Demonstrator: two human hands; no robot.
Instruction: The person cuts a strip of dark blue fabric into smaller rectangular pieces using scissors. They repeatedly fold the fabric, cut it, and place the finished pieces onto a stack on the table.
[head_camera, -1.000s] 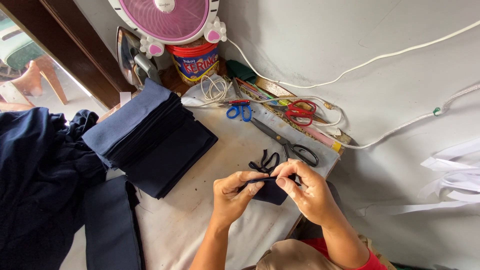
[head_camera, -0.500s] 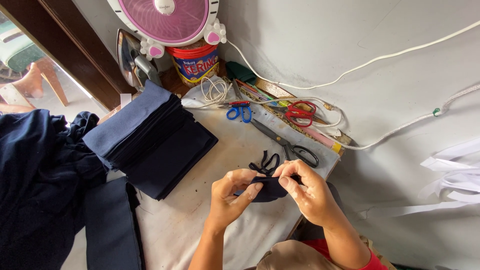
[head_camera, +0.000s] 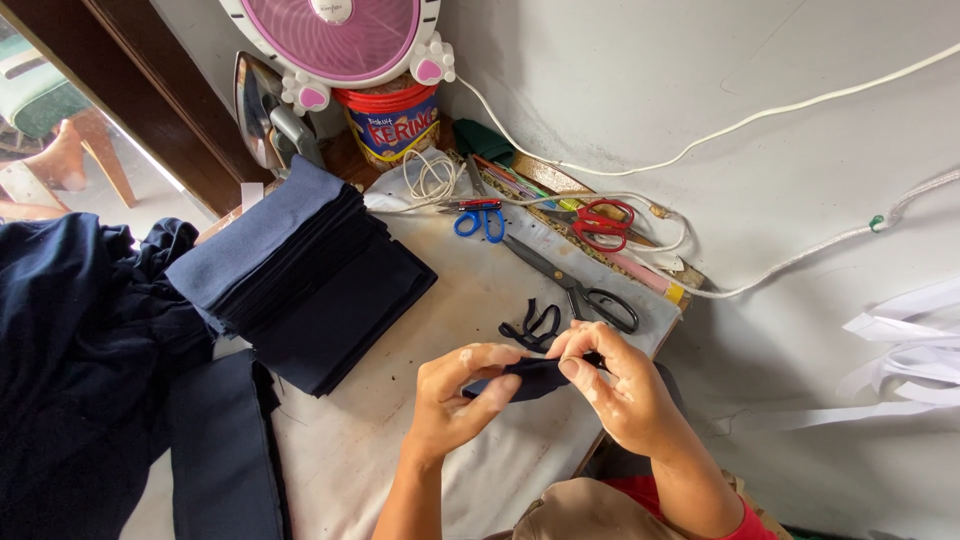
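A grey plaster wall (head_camera: 700, 80) (white cables strung across) backs the cloth-covered table (head_camera: 350, 450); daylight enters at left.

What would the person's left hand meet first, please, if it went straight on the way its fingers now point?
Probably the right hand: the left hand points right along the small dark cloth piece both hold, and the fingers nearly touch, though depth is unclear.

Navy fabric piece (head_camera: 530, 378), navy fabric stack (head_camera: 300, 275), red-handled scissors (head_camera: 600, 225), blue-handled scissors (head_camera: 480, 220), pink fan (head_camera: 335, 30)
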